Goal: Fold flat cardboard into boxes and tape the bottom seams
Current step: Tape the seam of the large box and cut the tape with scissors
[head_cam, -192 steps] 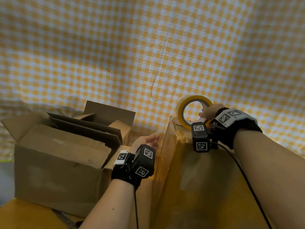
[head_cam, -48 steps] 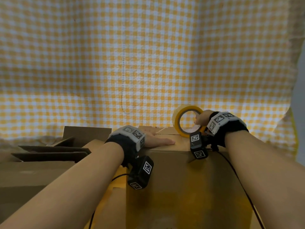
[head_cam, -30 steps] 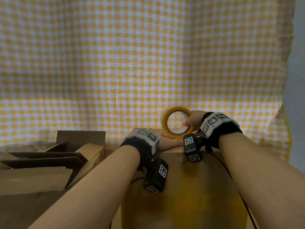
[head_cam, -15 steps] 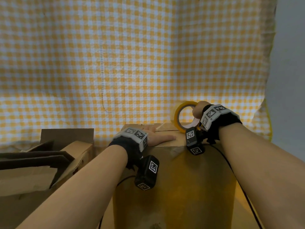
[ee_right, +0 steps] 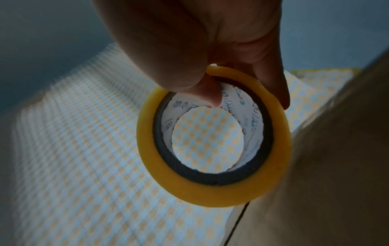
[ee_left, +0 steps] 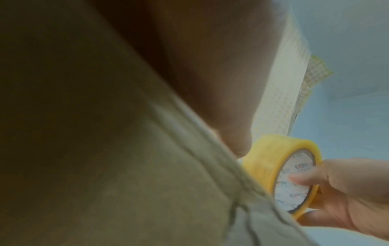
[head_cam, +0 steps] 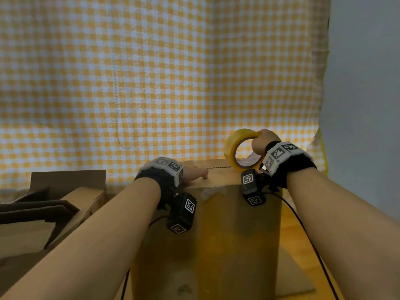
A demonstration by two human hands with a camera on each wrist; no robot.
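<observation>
While a yellow-and-white checked cloth hangs as a backdrop behind everything, one upright cardboard box stands in front of the person, its closed flaps on top and a seam running across them. To its left sits a cluster of opened cardboard boxes with raised flaps, close to the left forearm and crowding that side; how many I cannot tell. To the right, a grey wall rises past the cloth's edge, and a flat cardboard sheet lies at the box's foot.

One tape roll stands on edge at the top's far right, touching the box. The right hand grips it, thumb inside the core and fingers curled over the rim. The left hand rests palm down on the top near the front edge, one fingertip pressing the cardboard; the rest of its fingers are hidden behind the wrist band. A black cable trails down from the right wrist along the box's right edge.
</observation>
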